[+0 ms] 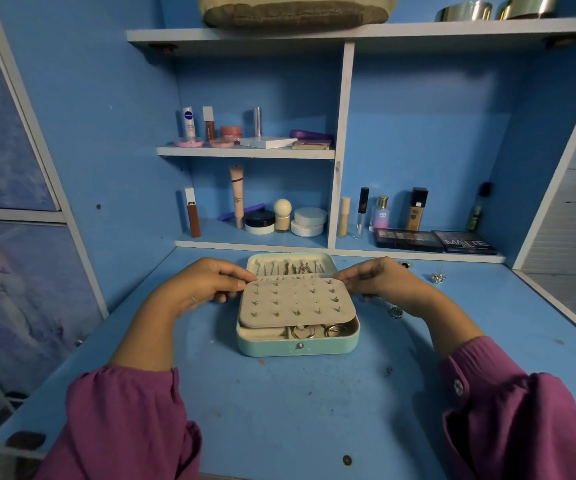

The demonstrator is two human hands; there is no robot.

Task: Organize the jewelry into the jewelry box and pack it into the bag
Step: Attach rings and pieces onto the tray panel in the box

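A mint jewelry box (298, 346) sits open mid-desk. Left hand (198, 285) and right hand (380, 282) pinch the far corners of its beige earring panel (295, 303), whose long axis runs left-right. The panel tilts over the rings (317, 330); both hands are equally near.

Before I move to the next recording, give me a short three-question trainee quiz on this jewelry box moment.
1. True or false: the jewelry box lies open on the blue table.
2. Which part do the left hand and right hand hold? A) the beige earring panel B) the mint lid C) a makeup palette
3. Fill in: under the panel's raised front edge, the tray shows several metal ____.

Key: 1 true. 2 A, each hand pinches a far corner of the panel. 3 rings. Loose pieces also lie on the table right of the box.
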